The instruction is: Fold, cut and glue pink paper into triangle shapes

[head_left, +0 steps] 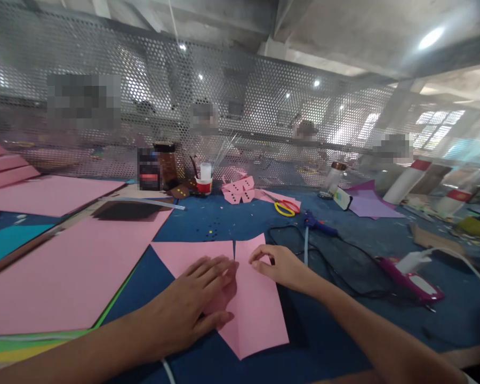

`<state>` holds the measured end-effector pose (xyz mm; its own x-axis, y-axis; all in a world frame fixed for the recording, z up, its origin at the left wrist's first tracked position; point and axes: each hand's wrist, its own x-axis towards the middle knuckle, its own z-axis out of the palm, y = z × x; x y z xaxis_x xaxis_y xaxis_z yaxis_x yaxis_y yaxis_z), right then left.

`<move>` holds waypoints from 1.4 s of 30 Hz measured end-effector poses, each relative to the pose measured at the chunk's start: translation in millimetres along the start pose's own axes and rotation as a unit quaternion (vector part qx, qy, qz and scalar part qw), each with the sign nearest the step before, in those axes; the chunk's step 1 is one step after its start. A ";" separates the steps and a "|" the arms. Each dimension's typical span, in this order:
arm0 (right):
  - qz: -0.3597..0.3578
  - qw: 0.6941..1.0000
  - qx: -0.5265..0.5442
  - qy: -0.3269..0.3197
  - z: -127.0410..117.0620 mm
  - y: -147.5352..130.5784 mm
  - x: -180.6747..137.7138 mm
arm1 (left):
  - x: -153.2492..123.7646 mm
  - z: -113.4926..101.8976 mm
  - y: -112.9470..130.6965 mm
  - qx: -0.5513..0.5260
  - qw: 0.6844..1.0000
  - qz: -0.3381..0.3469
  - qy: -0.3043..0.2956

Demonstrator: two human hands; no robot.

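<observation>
A sheet of pink paper [260, 314] lies in front of me on the blue table, with creases and a narrow slit at its far edge. My left hand [208, 293] rests flat over the left part of this sheet, fingers stretched out and thumb apart. At the sheet's right side, my right hand [274, 264] has its thumb and forefinger curled close together on the paper near the far edge. Part of the sheet is hidden beneath my left hand.
A blue glue gun [322, 226] and its black cord lie to the right, near a purple power strip [414, 282]. Scissors [286, 208] and a folded pink paper piece [239, 190] sit farther back. Large pink sheets [56, 282] are at left. A perforated metal screen [256, 96] stands behind.
</observation>
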<state>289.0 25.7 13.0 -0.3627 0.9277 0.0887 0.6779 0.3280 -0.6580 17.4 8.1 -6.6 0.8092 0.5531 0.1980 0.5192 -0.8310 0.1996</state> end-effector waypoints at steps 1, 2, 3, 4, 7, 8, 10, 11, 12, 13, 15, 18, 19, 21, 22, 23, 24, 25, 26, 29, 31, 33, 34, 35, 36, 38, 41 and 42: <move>0.000 1.000 0.006 -0.001 -0.8 -0.5 -0.2 | 0.2 -0.2 0.8 0.000 1.000 -0.001 0.004; 0.000 1.000 0.013 -0.003 -1.7 -0.9 -0.6 | 0.5 -0.8 1.8 0.001 1.000 -0.003 0.003; 0.000 1.000 0.020 -0.006 -2.4 -1.1 -1.3 | 0.8 -1.7 3.0 0.002 1.000 -0.006 -0.002; -0.001 1.000 0.028 -0.010 -2.9 -1.2 -2.3 | 1.0 -2.9 4.4 0.004 1.000 -0.009 -0.011; -0.003 0.998 0.063 -0.014 -2.6 -0.2 -7.8 | 0.5 -6.4 8.1 0.006 1.000 -0.009 -0.025; 0.000 0.997 0.073 -0.012 -1.8 0.2 -10.1 | -0.1 -6.9 8.8 0.006 1.000 -0.006 -0.022; 0.010 0.997 0.080 -0.005 0.7 0.7 -14.4 | -1.6 -6.6 9.3 0.004 1.000 0.003 -0.010; 0.017 0.997 0.075 0.000 2.1 0.6 -16.1 | -2.5 -5.9 9.2 0.004 1.000 0.004 -0.008; 0.024 0.998 0.065 0.007 3.4 0.3 -17.4 | -3.2 -5.1 9.1 0.003 1.000 0.005 -0.007; 0.031 0.998 0.053 0.013 4.5 -0.1 -18.2 | -3.9 -4.3 8.9 0.003 1.000 0.004 -0.009; 0.041 0.998 0.032 0.019 5.9 -1.1 -18.6 | -4.6 -3.4 8.9 0.002 1.000 0.002 -0.018; 0.049 0.999 0.010 0.014 6.3 -1.7 -18.5 | -4.5 -4.0 9.8 0.001 1.000 -0.003 -0.031; 0.049 0.999 0.006 0.012 6.2 -1.4 -18.6 | -4.4 -4.3 10.1 0.000 0.999 -0.005 -0.032; 0.045 0.999 0.003 0.007 6.2 -0.3 -19.4 | -4.1 -4.5 10.5 -0.003 1.000 -0.005 -0.027; 0.042 0.999 0.004 0.005 6.2 0.3 -19.9 | -4.0 -4.3 10.5 -0.006 1.000 -0.003 -0.021; 0.040 0.999 0.006 0.002 6.2 1.0 -20.3 | -3.9 -3.9 10.3 -0.009 1.000 -0.001 -0.015; 0.038 0.999 0.008 0.001 6.0 1.5 -20.6 | -4.0 -3.5 10.0 -0.012 1.000 0.001 -0.008; 0.036 0.999 0.010 0.002 5.7 1.8 -20.7 | -4.1 -3.0 9.6 -0.015 1.000 0.004 -0.001; 0.034 0.999 0.013 0.002 5.2 1.8 -20.8 | -4.4 -2.6 9.3 -0.018 1.000 0.008 0.005; 0.015 0.999 0.046 0.002 2.4 0.7 -21.1 | -5.1 -2.3 8.5 -0.020 1.000 0.016 0.011; 0.002 0.998 0.070 -0.002 0.4 -0.6 -21.8 | -5.3 -2.5 8.2 -0.015 1.000 0.019 0.004; 0.001 0.997 0.072 -0.011 -1.0 -1.7 -22.8 | -4.9 -2.7 8.2 -0.011 1.000 0.022 -0.003; 0.004 0.998 0.068 -0.014 -1.2 -2.1 -23.2 | -4.6 -2.9 8.4 -0.011 1.000 0.023 0.000; 0.008 0.998 0.065 -0.017 -1.3 -2.3 -23.5 | -4.2 -3.0 8.8 -0.013 1.000 0.024 0.006; 0.010 0.998 0.062 -0.018 -1.1 -2.4 -23.7 | -3.8 -3.2 9.4 -0.015 1.000 0.024 0.013; 0.015 0.998 0.059 -0.018 -0.6 -2.3 -23.6 | -2.9 -3.8 11.0 -0.021 0.999 0.022 0.022; 0.016 0.999 0.046 -0.024 -0.4 -2.1 -23.6 | -1.8 -4.8 13.5 -0.022 1.000 0.017 0.009; 0.015 0.999 0.042 -0.026 -0.6 -2.3 -23.7 | -1.6 -5.1 14.2 -0.023 1.000 0.016 0.005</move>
<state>296.4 3.0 12.8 -0.3770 0.9257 0.0308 0.6343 0.2823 -0.7197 22.0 -4.3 0.8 0.8222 0.5268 0.2154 0.4797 -0.8451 0.2360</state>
